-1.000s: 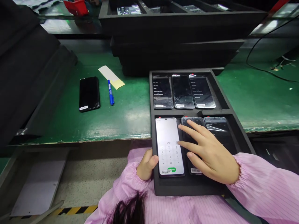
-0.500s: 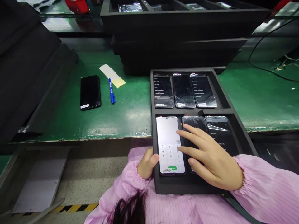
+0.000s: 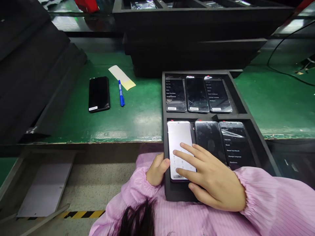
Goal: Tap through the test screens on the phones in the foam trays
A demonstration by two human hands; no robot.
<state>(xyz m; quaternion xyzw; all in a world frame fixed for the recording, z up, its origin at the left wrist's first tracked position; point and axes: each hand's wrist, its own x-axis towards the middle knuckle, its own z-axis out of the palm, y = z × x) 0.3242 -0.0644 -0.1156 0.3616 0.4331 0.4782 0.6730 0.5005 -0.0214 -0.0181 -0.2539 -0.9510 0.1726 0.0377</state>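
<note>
Tapping the white-lit keypad phone (image 3: pixel 180 144): right hand (image 3: pixel 211 177) is spread flat, fingertips (image 3: pixel 175 152) on its dial pad. It sits in the near-left slot of the black foam tray (image 3: pixel 169 193). Left hand (image 3: pixel 157 169) is curled on the tray's left edge, thumb at the phone's side. Digits 4 and 8 are legible. The dark neighbouring phone (image 3: pixel 236 146) lists "Reset Test Result", "Change Language". A blue marker pen (image 3: pixel 121 93) and a black phone with a white sticker (image 3: pixel 98 94) lie on the green tabletop (image 3: pixel 137 114).

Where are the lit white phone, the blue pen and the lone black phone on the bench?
lit white phone (image 3: pixel 179 136), head view, upper screen
blue pen (image 3: pixel 121 93), head view, barrel middle
lone black phone (image 3: pixel 98 93), head view, screen centre
</note>
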